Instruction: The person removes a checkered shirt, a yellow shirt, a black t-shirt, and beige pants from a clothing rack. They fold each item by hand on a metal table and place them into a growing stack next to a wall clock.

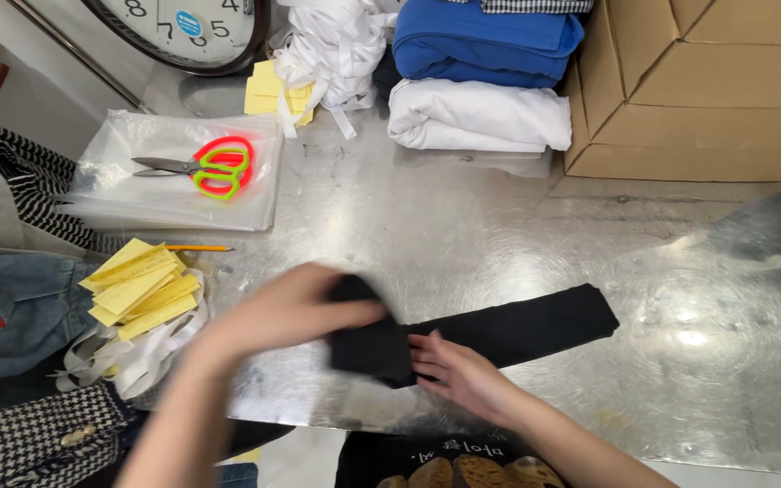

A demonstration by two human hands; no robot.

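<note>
Black folded cloth (499,333), lying below the white folded garment (476,117), looks soft, light and limp, best gripped at its folded left end where left hand (286,307) clasps it while right hand (458,370) presses flat.

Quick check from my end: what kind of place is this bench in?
Probably a garment packing or finishing room. Both hands, left hand and right hand, fold a black garment on a steel table. Folded blue and white clothes, clear plastic bags under scissors, yellow tags and cardboard boxes surround it.
</note>
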